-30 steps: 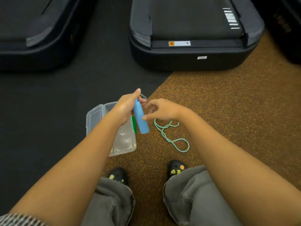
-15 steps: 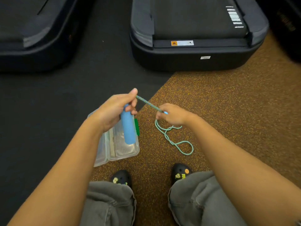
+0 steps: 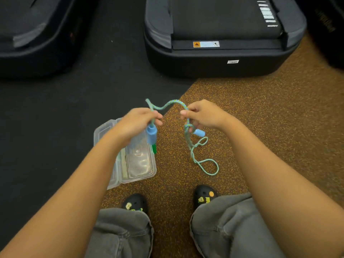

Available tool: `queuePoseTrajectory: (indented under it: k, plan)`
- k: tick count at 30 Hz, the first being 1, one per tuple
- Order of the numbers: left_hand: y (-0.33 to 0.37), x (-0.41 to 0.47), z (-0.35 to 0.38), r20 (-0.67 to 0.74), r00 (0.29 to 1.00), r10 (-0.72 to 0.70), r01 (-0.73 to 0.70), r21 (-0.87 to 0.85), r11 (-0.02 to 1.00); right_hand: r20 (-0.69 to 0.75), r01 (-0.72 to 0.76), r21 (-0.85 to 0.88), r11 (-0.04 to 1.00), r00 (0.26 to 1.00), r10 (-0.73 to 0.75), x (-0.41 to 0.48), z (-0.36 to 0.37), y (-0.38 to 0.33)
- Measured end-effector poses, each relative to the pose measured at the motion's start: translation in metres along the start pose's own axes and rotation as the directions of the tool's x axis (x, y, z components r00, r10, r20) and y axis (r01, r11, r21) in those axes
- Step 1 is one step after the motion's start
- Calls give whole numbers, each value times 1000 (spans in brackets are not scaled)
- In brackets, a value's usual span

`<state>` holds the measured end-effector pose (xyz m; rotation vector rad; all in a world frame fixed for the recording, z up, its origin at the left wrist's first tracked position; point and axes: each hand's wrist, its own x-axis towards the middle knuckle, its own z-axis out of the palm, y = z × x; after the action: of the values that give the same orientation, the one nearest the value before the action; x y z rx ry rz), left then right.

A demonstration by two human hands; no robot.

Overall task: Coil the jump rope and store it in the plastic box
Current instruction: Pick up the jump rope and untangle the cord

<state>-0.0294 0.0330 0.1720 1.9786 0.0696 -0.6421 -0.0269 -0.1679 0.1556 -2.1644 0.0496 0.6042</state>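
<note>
Both my hands are up: left hand (image 3: 135, 121) fingers pinch the jump rope (image 3: 187, 127), right hand (image 3: 203, 114) fingers pinch it too.

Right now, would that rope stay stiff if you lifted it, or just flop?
Probably flop: the rope sags in a wavy arc between the left hand and right hand. Its tail lies in loose loops on the floor, so it likely tangles easily. It looks thin, probably light.

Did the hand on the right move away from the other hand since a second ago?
Yes. The right hand has pulled rightward, away from the left hand and the plastic box, stretching the rope between them.
</note>
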Motion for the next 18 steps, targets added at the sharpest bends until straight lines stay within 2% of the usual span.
queuePoseTrajectory:
  k: [2,3,6,8,9,10,12,13,15,18]
  plan:
    - [1,0,16,59,998,-21,18,52,998,43,2,107,994,999,-7,-4,0,-7]
    - [0,1,21,45,999,-25,21,91,996,55,11,135,991,998,-19,-7,-1,-10]
    - [4,0,34,-175,984,42,-5,203,979,55,8,218,976,998,-20,-13,-5,-16]
    - [11,-5,43,-305,936,179,-138,150,979,31,-30,317,948,999,22,-15,-8,-19]
    - [13,-7,47,-308,926,217,-182,138,974,20,-48,366,929,999,44,-16,-8,-20]
    - [15,-7,51,-254,944,213,-187,121,975,11,-63,402,913,998,64,-17,-9,-21]
    - [15,-7,59,-61,991,117,-112,75,991,-11,-85,414,906,995,99,-17,-9,-21]
    - [14,-6,62,-16,996,84,-84,52,995,-19,-97,410,907,993,115,-18,-9,-21]
    - [11,-2,66,-50,996,77,-76,20,997,-21,-120,423,898,990,143,-19,-9,-21]
    - [10,0,73,-57,998,33,-43,-187,981,-43,-143,449,882,983,181,-19,-11,-20]
